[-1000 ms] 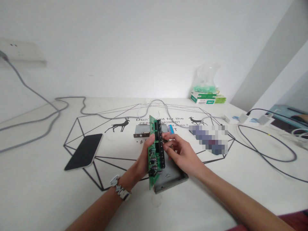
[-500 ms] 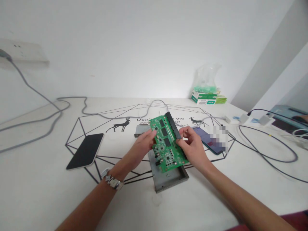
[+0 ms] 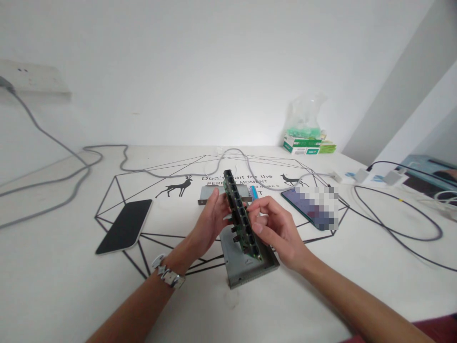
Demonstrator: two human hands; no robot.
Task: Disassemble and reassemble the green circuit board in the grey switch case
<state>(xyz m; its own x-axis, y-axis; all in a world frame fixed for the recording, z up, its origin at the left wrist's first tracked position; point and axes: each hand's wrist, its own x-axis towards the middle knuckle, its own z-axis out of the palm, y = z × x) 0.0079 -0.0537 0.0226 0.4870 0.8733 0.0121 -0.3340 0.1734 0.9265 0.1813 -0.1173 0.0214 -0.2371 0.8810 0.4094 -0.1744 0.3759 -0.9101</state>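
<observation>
A green circuit board with a row of black network ports [image 3: 243,219] is tilted on edge between my hands, its port openings facing me. My left hand [image 3: 210,221] holds the board's left side, thumb up and fingers partly hidden behind it. With bent fingers, my right hand [image 3: 278,228] grips the right side, thumb and index close to the port row. Below the board lies a shallow grey metal case [image 3: 235,274], partly covered by the board and my right hand. Another grey metal piece [image 3: 209,193] rests behind my left hand.
A dark phone [image 3: 124,226] lies to the left, and another phone [image 3: 303,207] to the right. A small blue item [image 3: 254,192] sits behind the board. Grey cable [image 3: 171,175] crosses the table's back. Boxes [image 3: 303,145] stand at the wall, and a power strip [image 3: 344,177] is at right.
The board has turned from showing its green component face to standing on edge, ports toward me. My right fingers have shifted slightly down and left with it. The metal piece behind shows more.
</observation>
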